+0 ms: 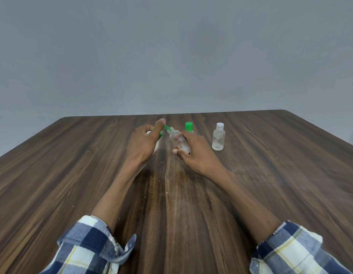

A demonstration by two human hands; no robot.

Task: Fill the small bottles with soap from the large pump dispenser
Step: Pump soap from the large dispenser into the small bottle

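The left hand [144,141] is laid over the large pump dispenser [156,147], fingers curled down around the green pump head [161,133], thumb raised on top. The green spout is aimed at the open neck of a small clear bottle [178,141]. That bottle is gripped by the right hand [193,153], tilted toward the spout, thumb beneath and fingers wrapped behind; whether spout and neck touch cannot be told.

Small bottles counted: three. One uncapped, held; one green-capped [189,126] just behind the right hand, mostly hidden; one clear with a pale cap [218,137] upright, further right.

Surface: dark wood-grain table [72,175]. Behind it, a plain grey wall [171,56]. Plaid sleeves [88,248] are rolled up the forearms.
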